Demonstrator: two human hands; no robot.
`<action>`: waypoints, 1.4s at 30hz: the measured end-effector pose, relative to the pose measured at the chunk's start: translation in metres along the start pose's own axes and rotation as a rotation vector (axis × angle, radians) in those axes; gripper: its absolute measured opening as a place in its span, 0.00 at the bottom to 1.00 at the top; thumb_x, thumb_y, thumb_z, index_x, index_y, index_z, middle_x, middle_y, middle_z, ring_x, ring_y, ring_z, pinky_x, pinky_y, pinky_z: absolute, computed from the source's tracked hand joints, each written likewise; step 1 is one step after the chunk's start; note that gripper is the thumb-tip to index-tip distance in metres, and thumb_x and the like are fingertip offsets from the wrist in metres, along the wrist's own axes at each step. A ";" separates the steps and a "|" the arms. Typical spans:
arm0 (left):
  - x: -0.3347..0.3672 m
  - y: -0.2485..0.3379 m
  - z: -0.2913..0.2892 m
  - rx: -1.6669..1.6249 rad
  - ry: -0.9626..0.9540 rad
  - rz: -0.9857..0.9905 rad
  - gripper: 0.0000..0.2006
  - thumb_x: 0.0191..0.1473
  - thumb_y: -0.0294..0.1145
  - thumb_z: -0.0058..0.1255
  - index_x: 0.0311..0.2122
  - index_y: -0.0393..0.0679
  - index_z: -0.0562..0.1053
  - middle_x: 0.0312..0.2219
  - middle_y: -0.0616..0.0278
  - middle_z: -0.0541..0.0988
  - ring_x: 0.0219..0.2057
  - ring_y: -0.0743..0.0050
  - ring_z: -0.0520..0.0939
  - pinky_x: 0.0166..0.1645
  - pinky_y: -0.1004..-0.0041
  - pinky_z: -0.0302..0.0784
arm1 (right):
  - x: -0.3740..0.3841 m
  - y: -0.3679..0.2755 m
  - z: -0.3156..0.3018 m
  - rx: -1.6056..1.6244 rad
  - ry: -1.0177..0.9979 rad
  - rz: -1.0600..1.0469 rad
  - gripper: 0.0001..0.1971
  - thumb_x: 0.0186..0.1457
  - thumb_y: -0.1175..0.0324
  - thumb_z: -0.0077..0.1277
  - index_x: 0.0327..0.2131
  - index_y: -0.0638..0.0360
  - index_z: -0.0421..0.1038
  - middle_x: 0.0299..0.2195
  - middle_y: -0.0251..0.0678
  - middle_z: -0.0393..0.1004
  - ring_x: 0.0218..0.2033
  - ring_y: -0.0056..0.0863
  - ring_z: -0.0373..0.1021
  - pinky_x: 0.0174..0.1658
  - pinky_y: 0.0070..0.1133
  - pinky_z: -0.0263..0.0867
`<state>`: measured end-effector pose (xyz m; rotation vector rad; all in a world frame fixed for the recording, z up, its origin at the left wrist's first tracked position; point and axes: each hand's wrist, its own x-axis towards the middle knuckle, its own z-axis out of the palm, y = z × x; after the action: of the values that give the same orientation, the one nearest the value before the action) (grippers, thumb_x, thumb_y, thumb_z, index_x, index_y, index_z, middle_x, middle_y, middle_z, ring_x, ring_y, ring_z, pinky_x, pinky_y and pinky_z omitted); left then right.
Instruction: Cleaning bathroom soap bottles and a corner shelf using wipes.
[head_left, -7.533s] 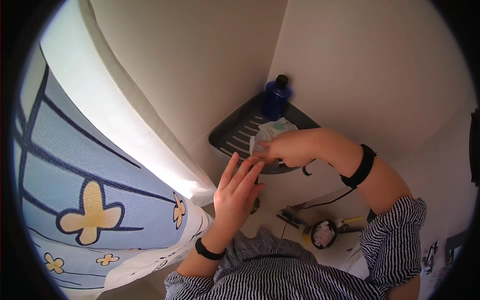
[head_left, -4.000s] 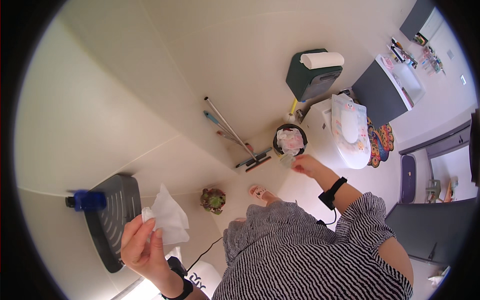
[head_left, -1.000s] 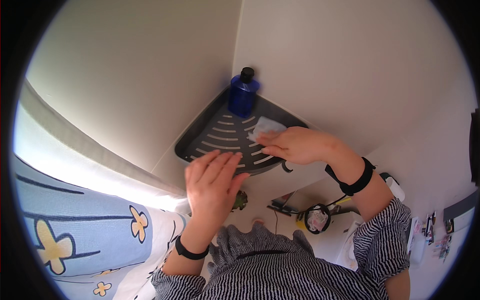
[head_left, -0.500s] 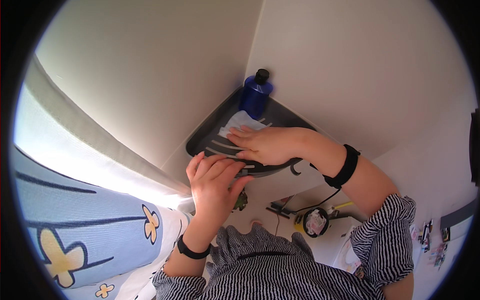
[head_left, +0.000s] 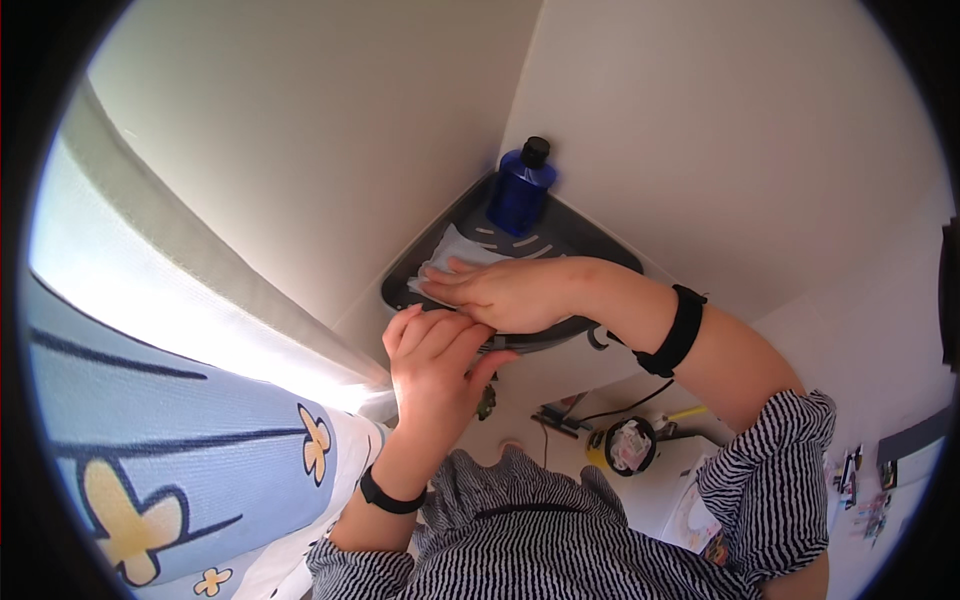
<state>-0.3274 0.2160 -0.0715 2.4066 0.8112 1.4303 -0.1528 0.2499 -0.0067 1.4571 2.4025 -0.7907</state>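
Observation:
A dark grey corner shelf (head_left: 600, 238) with slots in its floor sits where two walls meet. My right hand (head_left: 510, 295) lies flat, fingers stretched out, over a white wipe (head_left: 462, 246) on the shelf's left part; the palm covers some of the wipe. At the front rim, my left hand (head_left: 435, 355) curls its fingers over the edge, with the thumb below and apart from them. Its fingertips are partly hidden by the right hand. Behind the wipe, a blue bottle (head_left: 521, 190) with a black cap stands upright in the corner.
A light curtain (head_left: 210, 270) and blue fabric with yellow flowers (head_left: 150, 420) hang at the left. A hook (head_left: 598, 340) hangs under the shelf. Below are a yellow-and-black bin (head_left: 632, 447) holding crumpled tissues and a thin cable (head_left: 640, 402).
My right hand has slid the wipe leftward and nearer across the shelf, uncovering slots by the bottle. The left hand stays at the rim. The view has shifted slightly.

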 end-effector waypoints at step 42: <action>-0.003 0.002 0.000 0.067 0.021 -0.034 0.17 0.34 0.40 0.71 0.27 0.43 0.76 0.26 0.66 0.79 0.34 0.66 0.78 0.60 0.57 0.65 | -0.069 0.023 0.002 0.491 0.002 0.138 0.20 0.45 0.80 0.42 0.39 0.58 0.82 0.38 0.41 0.82 0.41 0.34 0.77 0.44 0.27 0.71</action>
<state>-0.3281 0.2131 -0.0727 2.4178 0.9146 1.4404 -0.1000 0.2047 0.0149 1.7642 2.1683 -1.4129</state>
